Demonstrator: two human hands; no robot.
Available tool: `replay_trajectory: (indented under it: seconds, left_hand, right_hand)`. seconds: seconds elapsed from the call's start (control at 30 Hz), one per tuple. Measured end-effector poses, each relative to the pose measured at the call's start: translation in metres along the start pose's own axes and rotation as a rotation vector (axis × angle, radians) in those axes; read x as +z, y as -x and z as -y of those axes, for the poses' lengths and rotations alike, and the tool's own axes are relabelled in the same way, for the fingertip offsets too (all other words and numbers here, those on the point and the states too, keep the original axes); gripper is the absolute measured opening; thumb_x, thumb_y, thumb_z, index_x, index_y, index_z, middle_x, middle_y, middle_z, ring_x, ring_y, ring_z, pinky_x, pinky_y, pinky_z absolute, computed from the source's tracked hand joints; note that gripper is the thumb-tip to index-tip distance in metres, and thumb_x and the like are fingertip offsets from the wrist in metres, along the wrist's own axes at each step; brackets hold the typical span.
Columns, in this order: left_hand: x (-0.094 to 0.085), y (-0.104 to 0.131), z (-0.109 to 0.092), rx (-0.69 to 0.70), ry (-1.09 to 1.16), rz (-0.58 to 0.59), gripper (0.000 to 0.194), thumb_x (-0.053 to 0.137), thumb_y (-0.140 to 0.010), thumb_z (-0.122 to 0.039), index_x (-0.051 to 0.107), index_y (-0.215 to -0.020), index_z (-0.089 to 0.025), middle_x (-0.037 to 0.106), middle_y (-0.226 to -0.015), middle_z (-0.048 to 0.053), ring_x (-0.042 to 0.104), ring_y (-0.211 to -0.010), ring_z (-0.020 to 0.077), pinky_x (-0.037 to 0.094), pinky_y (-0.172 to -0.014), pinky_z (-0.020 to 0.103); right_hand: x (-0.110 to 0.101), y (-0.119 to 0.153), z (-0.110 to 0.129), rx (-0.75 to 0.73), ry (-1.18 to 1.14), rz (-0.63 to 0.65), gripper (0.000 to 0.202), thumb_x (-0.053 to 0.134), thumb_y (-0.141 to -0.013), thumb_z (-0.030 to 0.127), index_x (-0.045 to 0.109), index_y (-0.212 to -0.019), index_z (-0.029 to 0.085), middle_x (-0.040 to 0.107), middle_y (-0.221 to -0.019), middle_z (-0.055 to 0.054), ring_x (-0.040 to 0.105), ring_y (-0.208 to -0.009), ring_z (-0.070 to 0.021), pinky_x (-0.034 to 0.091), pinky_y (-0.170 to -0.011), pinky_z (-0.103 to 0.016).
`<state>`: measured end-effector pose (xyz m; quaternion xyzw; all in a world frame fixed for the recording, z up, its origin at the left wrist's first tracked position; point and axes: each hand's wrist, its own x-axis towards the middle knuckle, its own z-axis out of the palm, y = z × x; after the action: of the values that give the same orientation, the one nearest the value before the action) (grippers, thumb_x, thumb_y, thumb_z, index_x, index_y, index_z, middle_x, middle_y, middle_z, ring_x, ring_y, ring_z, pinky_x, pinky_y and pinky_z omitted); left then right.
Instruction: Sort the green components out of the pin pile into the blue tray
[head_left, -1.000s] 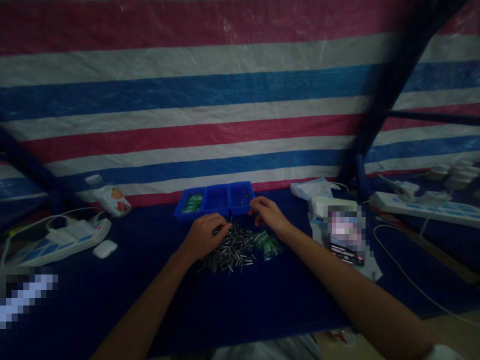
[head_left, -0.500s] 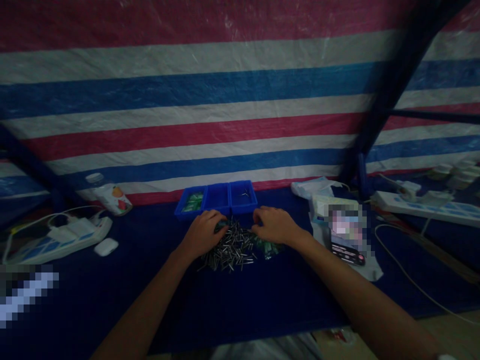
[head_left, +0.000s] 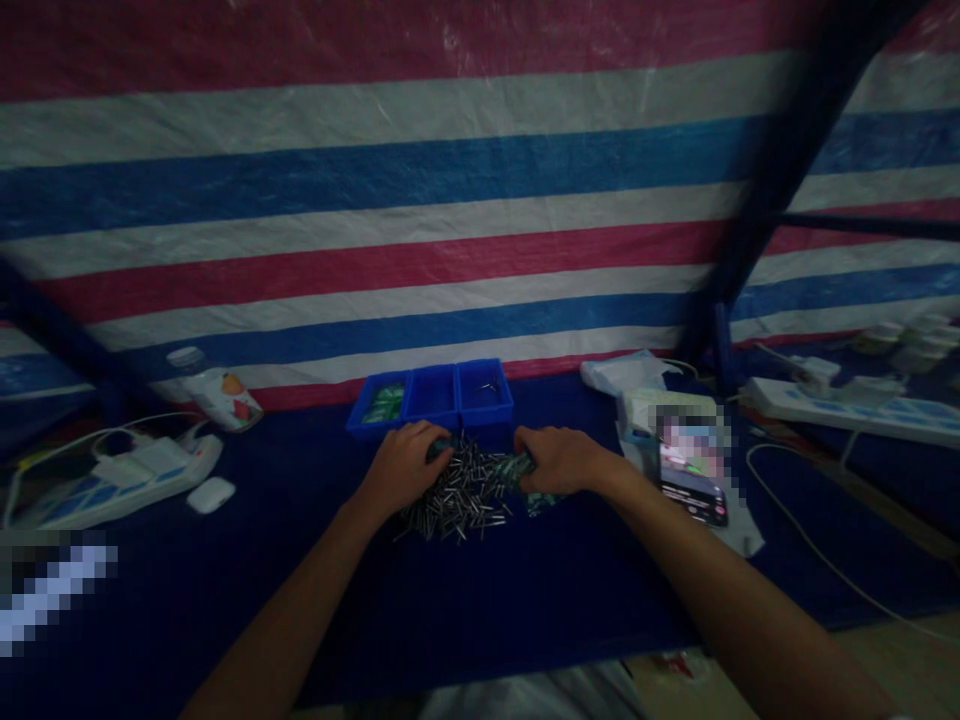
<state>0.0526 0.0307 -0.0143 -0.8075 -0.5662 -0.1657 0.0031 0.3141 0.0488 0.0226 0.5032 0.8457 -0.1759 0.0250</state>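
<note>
A pile of thin metal pins [head_left: 461,495] lies on the dark blue table. My left hand [head_left: 409,462] rests at the pile's left side, fingers curled round something dark that I cannot make out. At the right of the pile my right hand [head_left: 561,460] has its fingers closed on a green piece, above other green pieces [head_left: 541,502]. Just behind the hands stand three joined blue trays. Green pieces lie in the left tray [head_left: 381,402], the middle tray [head_left: 433,392] shows its bare bottom, and a few pins are in the right tray [head_left: 484,390].
A phone [head_left: 694,480] lies on packets and paper at the right. Power strips stand at the left [head_left: 165,478] and right [head_left: 862,410]. A bottle [head_left: 221,392] and a white case [head_left: 211,495] are at the left. Striped sheeting hangs behind the table.
My right hand has shifted slightly right, and a green piece now shows at its fingertips beside the pins. My left hand has barely moved.
</note>
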Motion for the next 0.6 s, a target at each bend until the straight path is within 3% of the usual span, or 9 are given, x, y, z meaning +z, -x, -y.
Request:
replay_trajectory:
  seconds: [0.2, 0.43, 0.6]
  left_hand:
    - [-0.001, -0.001, -0.001, 0.02, 0.052, -0.011, 0.019, 0.059, -0.097, -0.031, 0.071, -0.107, -0.02, 0.075, -0.113, 0.008, 0.068, -0.107, 0.0281, 0.05, -0.096, 0.046]
    - [-0.004, 0.0, -0.006, 0.122, 0.21, 0.01, 0.022, 0.055, -0.099, -0.035, 0.069, -0.108, -0.021, 0.073, -0.112, 0.006, 0.066, -0.109, 0.0265, 0.047, -0.099, 0.049]
    - [-0.008, 0.002, -0.013, 0.162, 0.339, 0.014, 0.025, 0.055, -0.098, -0.038, 0.068, -0.112, -0.022, 0.073, -0.111, 0.006, 0.065, -0.108, 0.0255, 0.047, -0.099, 0.047]
  right_hand:
    - [0.0, -0.004, -0.005, -0.034, -0.054, -0.013, 0.06, 0.064, -0.072, 0.033, 0.062, -0.131, 0.02, 0.074, -0.107, -0.015, 0.07, -0.094, -0.0286, 0.046, -0.073, -0.035]
    - [-0.003, -0.005, -0.006, -0.125, -0.268, -0.064, 0.026, 0.059, -0.075, 0.021, 0.071, -0.099, 0.018, 0.072, -0.081, -0.006, 0.062, -0.068, -0.0159, 0.039, -0.062, -0.029]
    - [0.0, -0.011, 0.0, -0.223, -0.495, -0.191, 0.014, 0.057, -0.081, 0.022, 0.066, -0.09, 0.018, 0.066, -0.075, -0.002, 0.055, -0.065, -0.0121, 0.039, -0.06, -0.028]
